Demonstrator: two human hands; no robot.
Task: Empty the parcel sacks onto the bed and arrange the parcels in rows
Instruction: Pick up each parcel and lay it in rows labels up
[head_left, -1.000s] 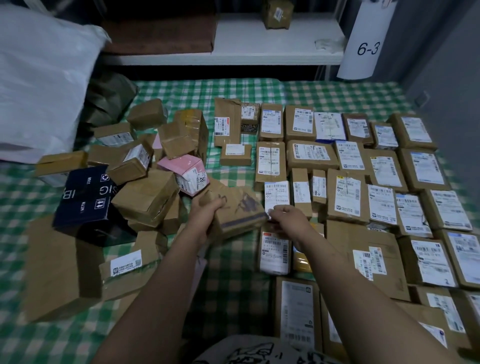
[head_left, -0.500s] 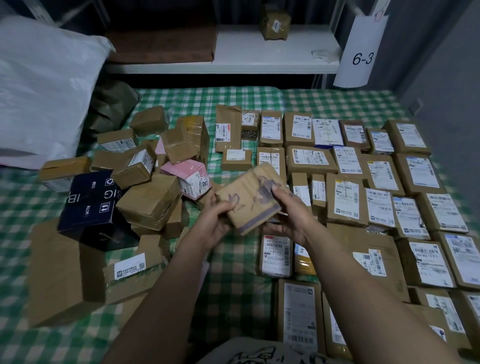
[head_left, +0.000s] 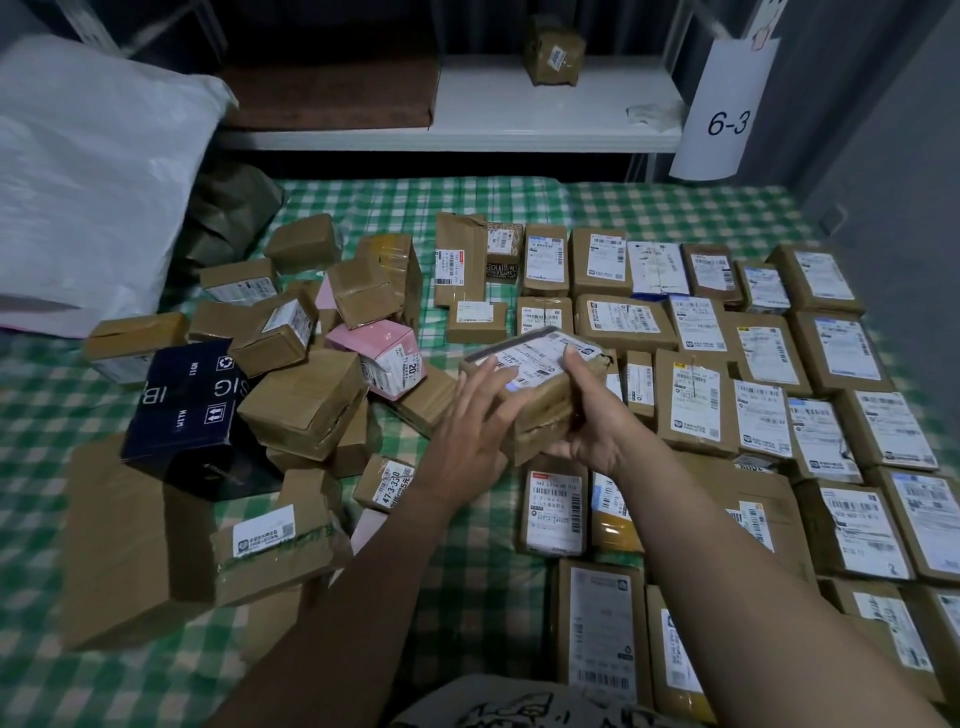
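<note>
Above the bed's (head_left: 493, 597) middle, I see both hands on one brown parcel (head_left: 535, 371), held off the green-checked sheet with its white label facing up. The right hand (head_left: 592, 431) grips it at the near right end, thumb laid across the label and fingers curled beneath. The left hand (head_left: 467, 436) lies against the parcel's near left side with fingers straight and spread, clasping nothing.

To the right of the hands, the rows (head_left: 753, 395) of label-up parcels lie edge to edge, running from the far side down to the near edge. To the left sits a loose heap (head_left: 306, 405) of brown boxes at all angles. A pink box (head_left: 384, 353) lies at the heap's right side, and a dark blue box (head_left: 182, 410) sits at its left. A big flat carton (head_left: 119, 545) lies near left.

At far left a white sack (head_left: 88, 182) slumps on the bed. Beyond the bed a white shelf (head_left: 519, 114) carries one parcel, and a "6-3" sign (head_left: 727, 114) hangs at far right.
</note>
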